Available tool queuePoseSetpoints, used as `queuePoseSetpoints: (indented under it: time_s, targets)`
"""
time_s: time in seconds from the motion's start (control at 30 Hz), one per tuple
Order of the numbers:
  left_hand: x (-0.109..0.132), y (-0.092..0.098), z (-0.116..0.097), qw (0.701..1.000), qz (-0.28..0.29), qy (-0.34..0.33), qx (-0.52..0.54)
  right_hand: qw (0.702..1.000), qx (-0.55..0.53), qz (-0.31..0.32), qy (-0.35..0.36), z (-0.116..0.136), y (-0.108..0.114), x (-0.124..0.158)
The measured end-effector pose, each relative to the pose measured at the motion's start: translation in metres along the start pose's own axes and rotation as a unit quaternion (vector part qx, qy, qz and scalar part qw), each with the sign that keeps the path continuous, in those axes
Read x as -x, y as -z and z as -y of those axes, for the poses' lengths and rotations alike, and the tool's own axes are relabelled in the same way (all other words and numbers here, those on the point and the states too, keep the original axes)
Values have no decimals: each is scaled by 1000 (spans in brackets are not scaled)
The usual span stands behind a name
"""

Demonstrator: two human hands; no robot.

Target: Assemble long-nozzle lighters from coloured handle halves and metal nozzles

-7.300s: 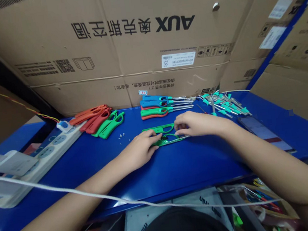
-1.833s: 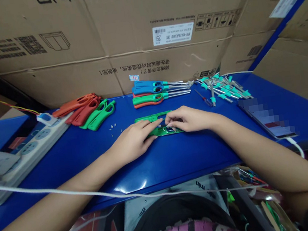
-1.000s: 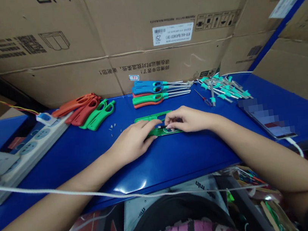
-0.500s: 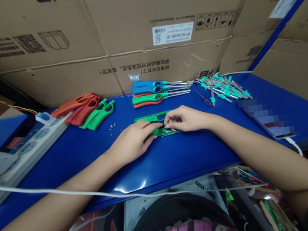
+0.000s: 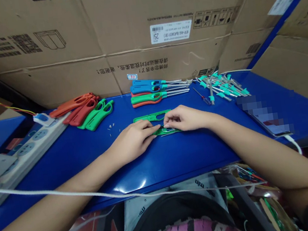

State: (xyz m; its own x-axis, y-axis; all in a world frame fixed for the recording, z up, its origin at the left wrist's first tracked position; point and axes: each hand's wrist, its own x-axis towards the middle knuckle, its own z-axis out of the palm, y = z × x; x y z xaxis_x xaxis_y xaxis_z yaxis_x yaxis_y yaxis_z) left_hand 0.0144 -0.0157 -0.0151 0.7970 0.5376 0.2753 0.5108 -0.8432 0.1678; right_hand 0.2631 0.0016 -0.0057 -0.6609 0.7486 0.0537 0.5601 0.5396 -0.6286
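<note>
My left hand [image 5: 136, 139] grips the left end of a green lighter casing half [image 5: 168, 131] lying on the blue table. White wire and small dark parts show inside that casing. Over its right part, my right hand [image 5: 187, 117] has thumb and fingertips pinched together. Whatever those fingertips hold is too small and covered to name. Just behind, flat on the table, lies another green casing half [image 5: 146, 118], partly covered by my right fingers.
Behind are assembled long-necked lighters [image 5: 147, 98]. Orange, red and green casings [image 5: 93, 116] lie left, near small screws [image 5: 111, 127] and a power strip [image 5: 35, 138]. A screwdriver [image 5: 203, 98], metal nozzle tubes [image 5: 224, 87] and a phone [image 5: 264, 117] are right. A white cable [image 5: 76, 194] crosses in front.
The view has shifted slightly. Both hands stay at the green casing half, with the right fingertips still pinched over it; little else differs.
</note>
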Motion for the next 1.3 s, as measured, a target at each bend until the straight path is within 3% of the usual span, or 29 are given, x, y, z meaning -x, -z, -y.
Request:
queuePoseSetpoints:
  time_s: [0.5,1.1,1.3]
  targets:
    - [-1,-3,2,1000,-7,-6,15,999,33,-6,0,4,0,0]
    - [-1,-2,0,1000,-2,-14,5,994,84,-8,66,3,-1,2]
    - [-1,-3,1,999,-17,25,16,990,109,-7,94,4,-2,3]
